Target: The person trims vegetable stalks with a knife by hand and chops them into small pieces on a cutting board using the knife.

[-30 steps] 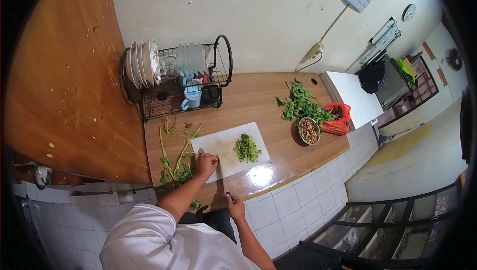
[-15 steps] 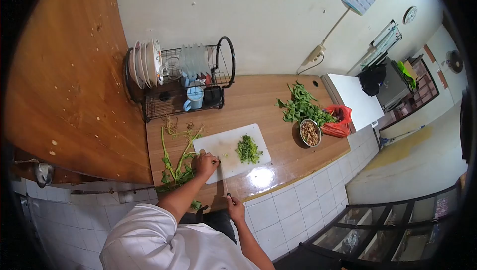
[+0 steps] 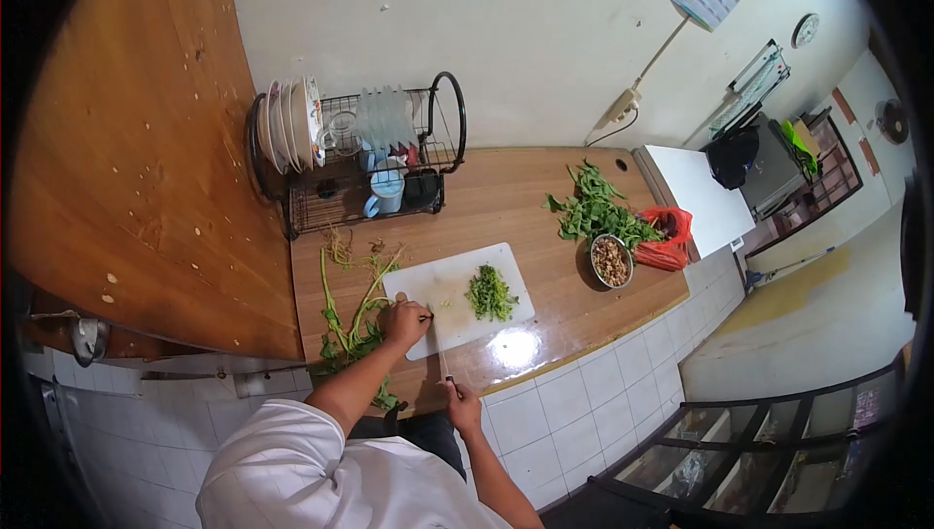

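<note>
Chopped greens [image 3: 493,293] lie on the white board [image 3: 448,281]; the left hand [image 3: 407,323] bunches its fingers there, pinching something I can't make out. The right hand [image 3: 463,404] grips the knife [image 3: 442,358]. Brown pieces [image 3: 611,261] fill a bowl [image 3: 612,288].

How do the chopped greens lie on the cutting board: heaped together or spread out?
Mostly heaped: the chopped greens form one pile; only small bits lie nearer the left hand.

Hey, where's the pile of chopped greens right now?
In the head view, the chopped greens lie on the right half of the white cutting board, to the right of the left hand.
</note>
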Tool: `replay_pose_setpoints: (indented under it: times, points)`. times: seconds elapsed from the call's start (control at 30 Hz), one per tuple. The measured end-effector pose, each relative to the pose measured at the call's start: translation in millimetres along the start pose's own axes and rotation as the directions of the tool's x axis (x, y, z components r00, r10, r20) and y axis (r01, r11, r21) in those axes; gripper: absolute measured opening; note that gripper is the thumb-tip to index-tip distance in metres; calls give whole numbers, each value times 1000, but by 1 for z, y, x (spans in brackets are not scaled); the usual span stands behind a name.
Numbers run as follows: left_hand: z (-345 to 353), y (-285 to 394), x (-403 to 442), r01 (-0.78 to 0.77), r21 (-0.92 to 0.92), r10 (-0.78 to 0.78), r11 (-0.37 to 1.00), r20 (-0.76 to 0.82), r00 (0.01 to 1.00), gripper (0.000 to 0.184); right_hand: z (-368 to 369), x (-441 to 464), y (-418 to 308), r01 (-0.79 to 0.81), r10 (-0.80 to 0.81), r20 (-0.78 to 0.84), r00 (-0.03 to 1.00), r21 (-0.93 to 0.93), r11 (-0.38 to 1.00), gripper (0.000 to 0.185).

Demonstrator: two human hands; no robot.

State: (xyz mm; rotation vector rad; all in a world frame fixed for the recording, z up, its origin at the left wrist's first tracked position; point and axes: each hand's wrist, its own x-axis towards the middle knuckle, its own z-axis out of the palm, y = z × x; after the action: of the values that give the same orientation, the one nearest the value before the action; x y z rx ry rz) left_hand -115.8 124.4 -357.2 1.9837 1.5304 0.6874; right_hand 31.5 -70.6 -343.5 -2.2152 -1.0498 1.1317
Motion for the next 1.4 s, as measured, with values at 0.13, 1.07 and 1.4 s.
replay_pose_setpoints:
  times: [0.13,1.07,1.4]
  points:
    - [19,-13,1,-67,-2,66,998,-73,995,9,-1,-18,-1,45,-44,-90,995,10,999,48]
    - [11,-19,-4,-45,36,47,998,-52,998,5,8,-11,1,57,-56,-45,997,37,998,48]
    - [12,-15,-5,-78,45,82,996,-110,990,8,12,11,1,106,-101,-87,991,50,993,49]
